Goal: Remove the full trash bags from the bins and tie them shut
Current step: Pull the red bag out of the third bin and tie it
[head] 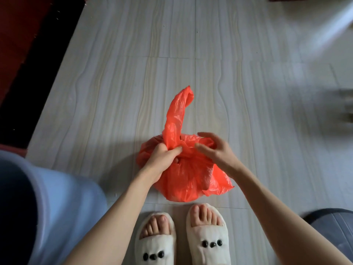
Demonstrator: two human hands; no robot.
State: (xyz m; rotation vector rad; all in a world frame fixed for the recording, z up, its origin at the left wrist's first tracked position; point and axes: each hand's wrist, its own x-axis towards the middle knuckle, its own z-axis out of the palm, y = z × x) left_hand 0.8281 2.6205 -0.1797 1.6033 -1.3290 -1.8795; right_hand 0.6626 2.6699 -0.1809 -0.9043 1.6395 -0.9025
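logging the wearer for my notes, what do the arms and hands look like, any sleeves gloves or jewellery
Both forearms are bare up to the frame edge, with no sleeves in view. The left hand and right hand wear no gloves, and no rings, watch or bracelets show. Fingernails look short and unpainted.

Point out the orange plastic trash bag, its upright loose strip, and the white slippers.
orange plastic trash bag (183,180), head view, crinkled front of its body.
upright loose strip (176,113), head view, mid-length.
white slippers (209,245), head view, top of the right one.
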